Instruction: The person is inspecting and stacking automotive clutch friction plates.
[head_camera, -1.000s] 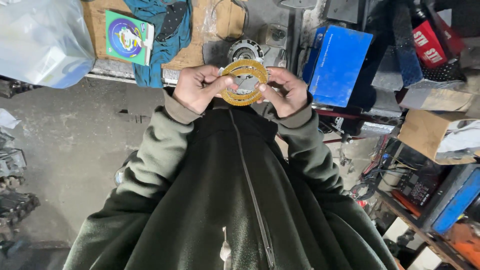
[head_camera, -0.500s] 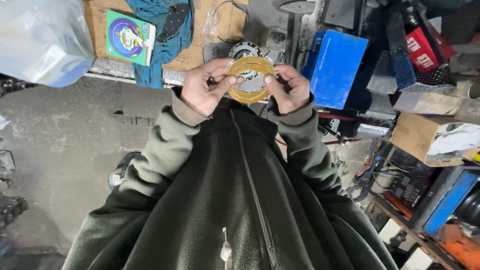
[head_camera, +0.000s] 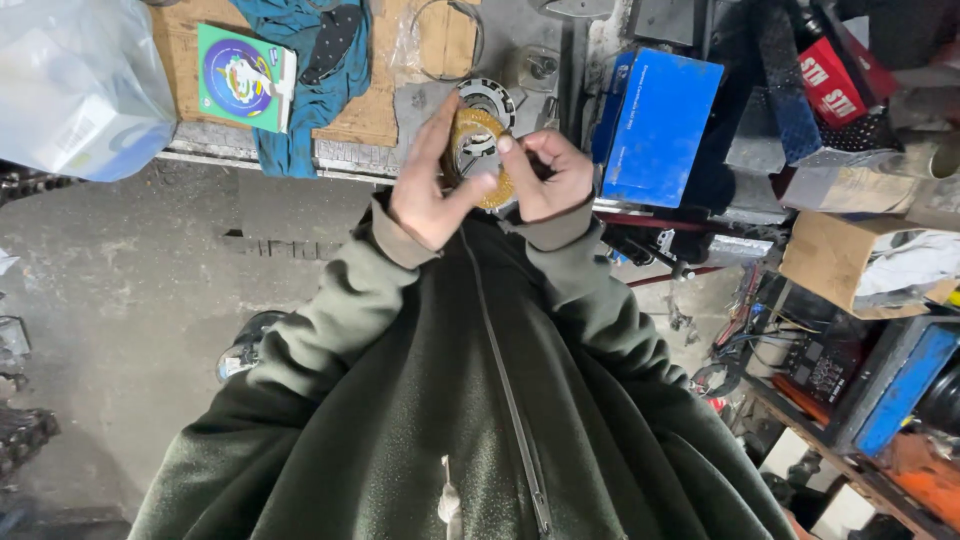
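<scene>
I hold a tan, flat ring-shaped disc (head_camera: 492, 128) with a toothed rim between both hands, above my green jacket. My left hand (head_camera: 432, 190) grips its left side with thumb and fingers. My right hand (head_camera: 550, 178) pinches its right edge. The disc is tilted, so part of it is hidden by my fingers. Just behind it on the bench stands a round metal part (head_camera: 486, 98) with a ribbed rim.
A workbench (head_camera: 380, 120) holds a teal cloth (head_camera: 300, 60), a green-white box (head_camera: 246, 76), a clear plastic bag (head_camera: 70, 80) and a blue box (head_camera: 658, 122). Cardboard boxes (head_camera: 850, 262), cables and shelves crowd the right side. Grey concrete floor (head_camera: 130, 300) lies at left.
The disc has turned from facing me flat to tilted on edge, and my hands have closed in around it, moving slightly up toward the bench.
</scene>
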